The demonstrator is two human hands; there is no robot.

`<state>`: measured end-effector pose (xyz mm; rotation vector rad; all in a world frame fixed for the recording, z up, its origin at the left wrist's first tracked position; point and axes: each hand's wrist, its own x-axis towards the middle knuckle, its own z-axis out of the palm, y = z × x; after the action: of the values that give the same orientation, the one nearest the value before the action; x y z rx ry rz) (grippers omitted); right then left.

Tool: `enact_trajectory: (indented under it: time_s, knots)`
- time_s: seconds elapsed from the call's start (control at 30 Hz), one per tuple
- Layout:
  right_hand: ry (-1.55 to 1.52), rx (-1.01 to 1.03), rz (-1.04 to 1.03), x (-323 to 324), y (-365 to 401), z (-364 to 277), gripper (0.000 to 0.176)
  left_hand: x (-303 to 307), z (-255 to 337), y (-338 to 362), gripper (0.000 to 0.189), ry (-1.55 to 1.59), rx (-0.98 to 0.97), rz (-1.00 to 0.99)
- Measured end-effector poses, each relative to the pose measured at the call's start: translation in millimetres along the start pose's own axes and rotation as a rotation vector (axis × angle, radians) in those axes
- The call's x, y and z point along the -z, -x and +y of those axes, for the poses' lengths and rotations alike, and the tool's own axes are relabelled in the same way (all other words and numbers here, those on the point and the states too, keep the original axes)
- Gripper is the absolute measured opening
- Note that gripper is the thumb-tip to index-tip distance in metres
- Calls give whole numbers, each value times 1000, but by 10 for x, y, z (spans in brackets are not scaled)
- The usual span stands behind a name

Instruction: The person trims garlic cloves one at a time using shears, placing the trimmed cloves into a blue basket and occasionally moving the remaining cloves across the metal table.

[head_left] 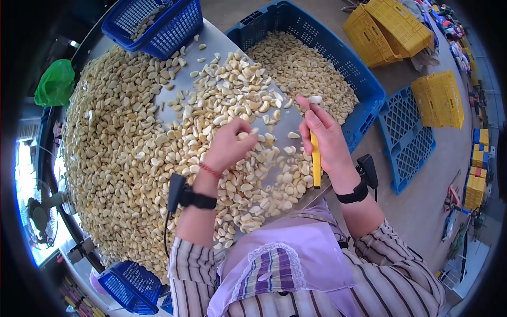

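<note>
Pale, crescent-shaped pieces [132, 142] are heaped over a metal table [211, 39]. My left hand [231, 142] is over the heap with its fingers curled round a pale piece [253, 132]. To its right, near the table edge, my right hand [325, 134] grips a yellow-handled tool [316, 164] in its closed fingers. Another whitish piece [315, 99] shows at that hand's fingertips. Beyond the edge, a large blue crate [369, 84] holds many more pale pieces [301, 63].
A blue basket [171, 31] stands at the table's far side, another [132, 288] at the lower left. A green bag [55, 83] hangs left, near a fan [42, 214]. Yellow crates [388, 31] and a blue pallet [405, 132] lie on the floor at right.
</note>
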<state>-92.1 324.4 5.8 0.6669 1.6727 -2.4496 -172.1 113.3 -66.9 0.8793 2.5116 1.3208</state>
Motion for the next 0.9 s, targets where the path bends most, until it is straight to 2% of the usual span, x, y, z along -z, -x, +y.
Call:
enact_trajectory:
  time_s: [0.07, 0.1, 0.13, 0.23, 0.33, 0.4, 0.47, 0.53, 0.6, 0.63, 0.7, 0.73, 0.8, 0.83, 0.9]
  knots:
    - [39, -10, -23, 13, 9, 69, 42, 205, 167, 92, 14, 796, 659, -114]
    - [77, -10, -52, -8, 2, 101, 43, 242, 185, 179, 17, 988, 659, -97]
    - [74, -15, -64, -49, 12, 125, 43, 269, 220, 263, 17, 984, 664, -85]
    - [164, -96, -146, -195, 97, 176, 43, 283, 384, 457, 17, 1166, 606, 154]
    - [202, -46, -279, -391, 189, 216, 45, 319, 498, 593, 15, 1110, 672, 249]
    - [176, -101, -367, -378, 214, 315, 48, 358, 563, 679, 17, 1140, 661, 248]
    - [397, -17, -480, -515, 280, 250, 54, 408, 679, 720, 17, 1273, 693, 234]
    - [413, -72, -505, -593, 299, 266, 58, 386, 672, 790, 17, 1264, 630, 256]
    - [476, 297, -526, -590, 263, 433, 61, 372, 714, 826, 15, 1132, 591, 317]
    - [477, 299, -527, -585, 279, 415, 61, 366, 734, 840, 15, 1132, 589, 318]
    - [409, 44, -568, -597, 335, 287, 62, 354, 772, 863, 13, 1023, 537, 349]
    - [410, 45, -568, -616, 357, 222, 62, 346, 779, 874, 13, 1023, 536, 349]
    - [343, -112, -607, -648, 388, 127, 60, 330, 778, 900, 11, 1067, 526, 355]
    - [344, -109, -607, -648, 389, 124, 60, 328, 768, 917, 11, 1066, 523, 355]
    - [180, -272, -647, -652, 378, 140, 55, 329, 725, 956, 11, 1260, 496, 330]
